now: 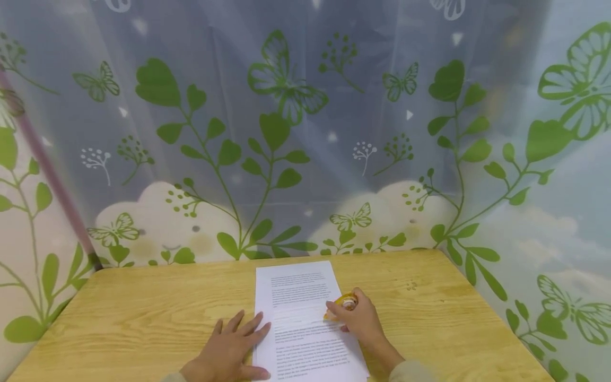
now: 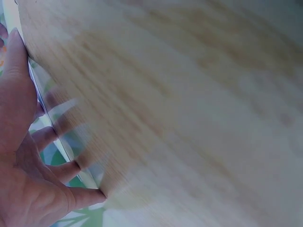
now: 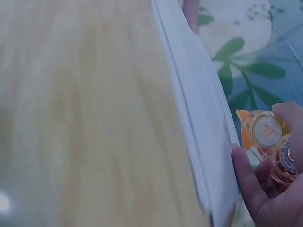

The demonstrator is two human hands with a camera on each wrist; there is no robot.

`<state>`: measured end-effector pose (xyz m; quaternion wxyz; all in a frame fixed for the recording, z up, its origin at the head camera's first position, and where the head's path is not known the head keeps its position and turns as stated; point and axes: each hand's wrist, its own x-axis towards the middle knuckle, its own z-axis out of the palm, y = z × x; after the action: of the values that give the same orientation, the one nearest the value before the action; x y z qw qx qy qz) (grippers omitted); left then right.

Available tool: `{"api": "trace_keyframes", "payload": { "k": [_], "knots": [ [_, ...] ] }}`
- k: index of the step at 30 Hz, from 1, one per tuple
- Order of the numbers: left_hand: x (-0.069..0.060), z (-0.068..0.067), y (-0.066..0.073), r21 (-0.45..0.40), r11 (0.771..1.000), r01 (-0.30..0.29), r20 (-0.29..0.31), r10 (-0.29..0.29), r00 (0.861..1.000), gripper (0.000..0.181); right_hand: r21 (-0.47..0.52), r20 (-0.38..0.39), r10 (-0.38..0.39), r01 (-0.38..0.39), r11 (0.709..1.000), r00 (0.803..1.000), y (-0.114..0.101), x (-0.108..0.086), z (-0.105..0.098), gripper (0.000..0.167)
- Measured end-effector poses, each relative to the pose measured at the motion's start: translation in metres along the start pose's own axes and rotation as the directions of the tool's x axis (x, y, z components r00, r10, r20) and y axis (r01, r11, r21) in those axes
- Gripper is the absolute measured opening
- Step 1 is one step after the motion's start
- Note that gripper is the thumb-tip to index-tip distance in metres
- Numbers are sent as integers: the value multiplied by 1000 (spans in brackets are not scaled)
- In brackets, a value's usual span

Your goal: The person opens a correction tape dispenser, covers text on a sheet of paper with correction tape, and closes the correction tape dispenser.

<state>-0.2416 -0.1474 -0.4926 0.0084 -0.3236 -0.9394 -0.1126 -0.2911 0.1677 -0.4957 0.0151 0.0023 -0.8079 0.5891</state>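
A stack of printed paper (image 1: 300,339) lies on the wooden table, its text broken by a blank band near mid-page. My right hand (image 1: 365,321) grips a yellow-orange correction tape dispenser (image 1: 347,302), its tip at the page just above a text line. In the right wrist view the dispenser (image 3: 265,132) shows clear housing and round reels, held between thumb and fingers of the right hand (image 3: 279,189). My left hand (image 1: 226,350) rests with spread fingers at the paper's left edge, and the left wrist view shows that hand (image 2: 33,161) with fingertips on the surface.
The wooden table (image 1: 167,302) extends on both sides of the paper. Behind it and at both sides hangs a curtain (image 1: 296,159) printed with green leaves, butterflies and clouds. A pinkish pole (image 1: 52,170) slants at the left.
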Motion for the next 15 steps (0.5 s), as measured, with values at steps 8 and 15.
{"api": "trace_keyframes", "payload": {
  "k": [8,15],
  "knots": [
    [1,5,-1,-26,1000,-18,-26,17,1000,91,-78,86,-40,47,996,996,-4,-1,18,48],
    [0,7,-5,-7,1000,-19,-47,19,999,90,-188,85,-67,82,979,994,-6,1,25,48]
  ]
}}
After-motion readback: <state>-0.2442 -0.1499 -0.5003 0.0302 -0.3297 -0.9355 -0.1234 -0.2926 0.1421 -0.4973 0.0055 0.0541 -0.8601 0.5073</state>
